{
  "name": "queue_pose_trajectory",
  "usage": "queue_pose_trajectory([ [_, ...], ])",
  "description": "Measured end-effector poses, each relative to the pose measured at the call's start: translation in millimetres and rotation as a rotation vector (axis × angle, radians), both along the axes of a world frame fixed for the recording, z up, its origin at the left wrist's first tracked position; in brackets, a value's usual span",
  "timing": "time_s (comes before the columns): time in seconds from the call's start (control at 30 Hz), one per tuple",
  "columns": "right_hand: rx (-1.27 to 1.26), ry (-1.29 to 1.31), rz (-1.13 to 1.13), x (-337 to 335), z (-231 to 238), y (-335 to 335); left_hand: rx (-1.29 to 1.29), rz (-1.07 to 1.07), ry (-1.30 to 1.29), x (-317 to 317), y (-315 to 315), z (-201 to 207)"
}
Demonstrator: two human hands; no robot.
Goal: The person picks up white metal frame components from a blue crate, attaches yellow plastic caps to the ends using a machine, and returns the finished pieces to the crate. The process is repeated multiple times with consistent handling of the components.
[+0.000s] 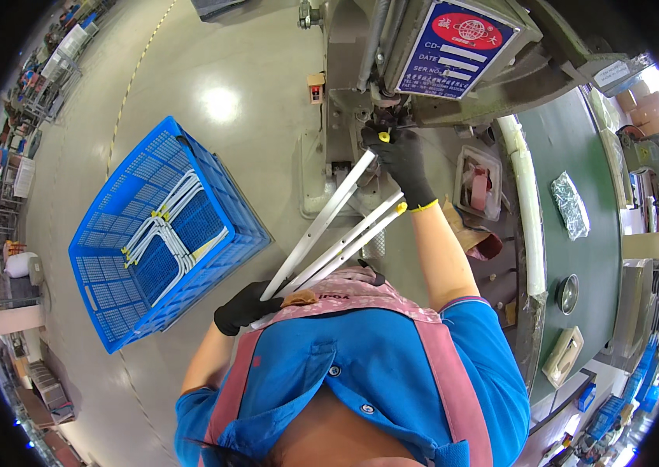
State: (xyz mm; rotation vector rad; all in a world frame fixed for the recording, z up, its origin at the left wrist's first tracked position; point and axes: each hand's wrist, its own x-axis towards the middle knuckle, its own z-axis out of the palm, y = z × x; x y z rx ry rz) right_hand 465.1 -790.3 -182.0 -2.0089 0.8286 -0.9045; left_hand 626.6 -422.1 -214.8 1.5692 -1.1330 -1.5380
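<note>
My left hand [244, 308], in a black glove, is closed round the lower part of several white metal tubes [322, 220] close to my apron. The tubes have small holes along them and slant up to the right; a yellow tip [401, 208] shows on one. My right hand [406, 162], also black-gloved, grips the upper end of the longest tube, right under the head of a green-grey machine [493, 70]. Another yellow piece [384, 137] shows by its fingers. The right fingertips are partly hidden against the dark machine parts.
On the left a blue plastic crate [244, 226] holds several bent white tubes with yellow tips. A white bin [479, 183] with a pink item stands right of the machine. Further right, a green bench [536, 148] carries a metal bowl [567, 294] and a plastic-wrapped packet [571, 205].
</note>
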Motion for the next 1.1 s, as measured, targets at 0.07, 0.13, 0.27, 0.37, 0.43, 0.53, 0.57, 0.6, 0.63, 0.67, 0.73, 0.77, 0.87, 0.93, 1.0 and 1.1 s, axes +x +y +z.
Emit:
queue_pose_trajectory([
  [0.07,0.131,-0.203,0.008,-2,-4,0,0.0,0.018,0.036,0,-2,-6],
  [0.13,-0.074,-0.152,0.048,-3,-9,-4,0.042,0.005,0.052,-1,-1,-9],
  [0.27,-0.024,0.096,-0.073,0,-24,-15,0.056,-0.004,0.016,2,0,-7],
  [0.37,-0.466,0.034,0.118,-2,-29,-20,0.052,-0.072,-0.062,6,-2,-4],
  [0.43,-0.203,-0.018,0.062,-3,-29,-19,0.049,-0.088,-0.068,7,-2,-3],
  [0.53,-0.577,0.089,0.057,-3,-25,-17,-0.004,-0.013,0.009,4,-1,-9],
  [0.57,-0.851,0.127,0.018,-2,-24,-17,-0.016,0.008,0.035,2,-1,-11],
  [0.6,-0.442,0.002,0.066,0,-24,-15,-0.029,0.03,0.062,1,-1,-13],
  [0.63,-0.057,-0.146,0.063,1,-24,-15,-0.036,0.037,0.075,0,-2,-15],
  [0.67,0.33,-0.288,0.058,1,-24,-14,-0.043,0.045,0.088,1,-2,-16],
  [0.73,0.142,-0.288,0.135,1,-26,-14,-0.017,0.024,0.049,1,-4,-14],
  [0.77,0.091,-0.306,0.16,1,-27,-14,0.017,-0.007,-0.004,4,-5,-10],
  [0.87,0.118,-0.199,0.171,-2,-29,-15,-0.02,-0.009,-0.072,4,-7,4],
  [0.93,-0.102,-0.06,0.135,-1,-31,-17,-0.059,-0.013,-0.097,2,-10,14],
  [1.0,-0.194,-0.047,0.137,4,-34,-19,-0.06,-0.056,-0.164,2,-13,23],
  [1.1,0.026,-0.13,0.153,10,-42,-25,0.022,-0.052,-0.188,-1,-12,36],
])
